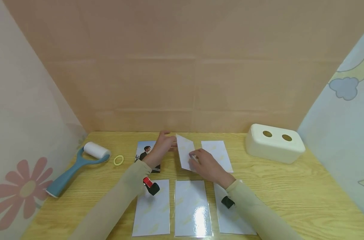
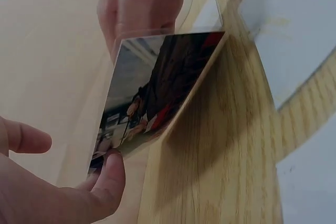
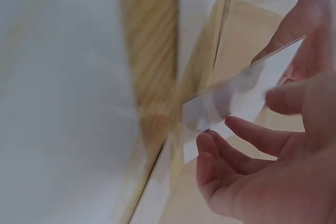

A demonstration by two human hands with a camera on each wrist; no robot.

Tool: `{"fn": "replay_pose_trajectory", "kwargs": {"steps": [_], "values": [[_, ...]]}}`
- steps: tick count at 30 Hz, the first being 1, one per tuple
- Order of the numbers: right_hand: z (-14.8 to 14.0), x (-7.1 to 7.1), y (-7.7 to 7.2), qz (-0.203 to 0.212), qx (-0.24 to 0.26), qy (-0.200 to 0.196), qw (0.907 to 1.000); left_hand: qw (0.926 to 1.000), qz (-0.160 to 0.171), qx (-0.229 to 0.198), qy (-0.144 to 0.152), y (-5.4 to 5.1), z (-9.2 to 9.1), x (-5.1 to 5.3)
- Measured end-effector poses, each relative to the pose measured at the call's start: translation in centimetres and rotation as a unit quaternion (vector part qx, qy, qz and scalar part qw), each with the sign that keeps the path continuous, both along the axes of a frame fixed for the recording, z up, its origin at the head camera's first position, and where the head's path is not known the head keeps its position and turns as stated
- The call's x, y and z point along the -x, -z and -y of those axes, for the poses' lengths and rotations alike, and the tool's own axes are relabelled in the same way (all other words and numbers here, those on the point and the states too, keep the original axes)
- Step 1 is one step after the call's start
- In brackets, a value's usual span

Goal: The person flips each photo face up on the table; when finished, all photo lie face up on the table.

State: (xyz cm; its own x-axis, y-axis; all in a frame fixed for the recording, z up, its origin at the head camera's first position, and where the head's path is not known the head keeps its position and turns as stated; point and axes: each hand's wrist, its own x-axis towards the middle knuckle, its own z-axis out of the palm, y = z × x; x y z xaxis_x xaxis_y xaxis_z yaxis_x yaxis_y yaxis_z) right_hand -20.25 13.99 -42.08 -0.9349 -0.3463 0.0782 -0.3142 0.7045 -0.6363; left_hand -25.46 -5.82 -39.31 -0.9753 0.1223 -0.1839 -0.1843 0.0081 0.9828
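Observation:
A photo card [image 1: 185,150] is tilted up off the table, white back toward the head camera. Its picture side [image 2: 157,77] shows in the left wrist view. At the card's far-left edge my left hand [image 1: 162,148] pinches a corner, with the thumb [image 2: 113,174] on the picture side. The bent fingers of my right hand [image 1: 207,165] touch the white back, where the right wrist view shows fingertips [image 3: 205,142] and thumb all on one side. Under my left wrist lies another card [image 1: 144,148], picture up, showing a person in dark clothes.
White-backed cards lie in the near row, at left [image 1: 151,213], middle [image 1: 188,203] and right [image 1: 230,216]; another [image 1: 216,151] is behind my right hand. A blue-handled lint roller [image 1: 76,166] and yellow ring [image 1: 118,160] lie left. A white two-holed box [image 1: 275,143] stands back right.

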Motion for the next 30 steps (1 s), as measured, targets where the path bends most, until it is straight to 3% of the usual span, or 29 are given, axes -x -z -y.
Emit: {"fn": "replay_pose_trajectory", "kwargs": {"steps": [9,14,18,22,25,30], "values": [[0.4,0.1,-1.1,0.061,0.104,0.031,0.9922,0.9968,0.02,-0.073,0.028,-0.1,-0.8,-0.9],[0.4,0.1,-1.6,0.098,0.145,0.039,0.9838,0.9945,0.013,-0.087,0.056,0.2,-1.4,-1.3],[0.4,0.3,-1.9,0.094,0.162,0.044,0.9814,0.9937,0.005,-0.083,0.074,0.5,-1.7,-1.6],[0.5,0.4,-2.1,0.071,0.163,0.075,0.9812,0.9935,0.002,-0.071,0.089,0.8,-1.8,-1.9],[0.3,0.5,-2.1,0.056,0.172,0.095,0.9789,0.9953,0.0,-0.053,0.08,1.1,-1.7,-1.9],[-0.2,0.5,-2.0,0.037,0.215,0.097,0.971,0.9992,0.001,-0.015,0.036,1.5,-1.2,-2.0]]}}
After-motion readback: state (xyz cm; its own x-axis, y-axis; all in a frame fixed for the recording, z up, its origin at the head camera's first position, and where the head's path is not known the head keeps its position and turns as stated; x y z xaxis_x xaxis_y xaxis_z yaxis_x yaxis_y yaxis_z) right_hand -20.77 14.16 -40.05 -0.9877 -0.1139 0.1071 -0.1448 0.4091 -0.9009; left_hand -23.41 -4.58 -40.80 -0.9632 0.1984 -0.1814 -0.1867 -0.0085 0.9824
